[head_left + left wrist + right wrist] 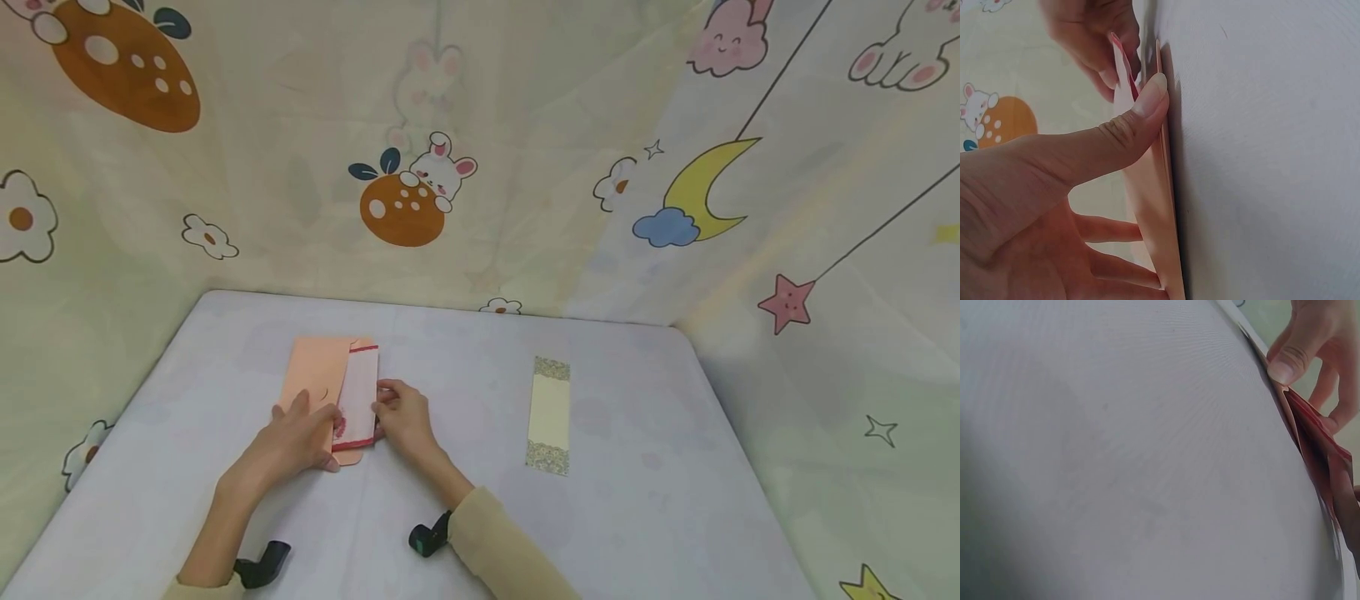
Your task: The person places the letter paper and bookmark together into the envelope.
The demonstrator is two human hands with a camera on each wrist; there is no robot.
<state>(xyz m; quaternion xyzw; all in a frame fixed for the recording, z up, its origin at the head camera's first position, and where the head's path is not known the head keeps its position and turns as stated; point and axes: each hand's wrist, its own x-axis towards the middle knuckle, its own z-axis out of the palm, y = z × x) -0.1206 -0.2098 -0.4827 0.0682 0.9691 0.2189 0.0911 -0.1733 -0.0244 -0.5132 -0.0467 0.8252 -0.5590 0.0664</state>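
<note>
A peach paper envelope [311, 367] lies on the table, its opening toward the right. Partly inside it is a folded card [362, 383], pale pink with red bands along its ends. My left hand [296, 437] holds the envelope, fingers spread over its top and thumb at its near edge; the left wrist view shows that thumb [1129, 128] against the paper edge. With fingers and thumb at the card's right edge, my right hand [408, 421] pinches the card. In the right wrist view the card's red inner side [1316, 428] shows between the hands.
To the right on the white table [637, 433] lies a cream paper strip [549, 412] with patterned ends. A printed curtain [525, 125] hangs behind the table's far edge. Black wrist cameras [262, 565] sit on both forearms.
</note>
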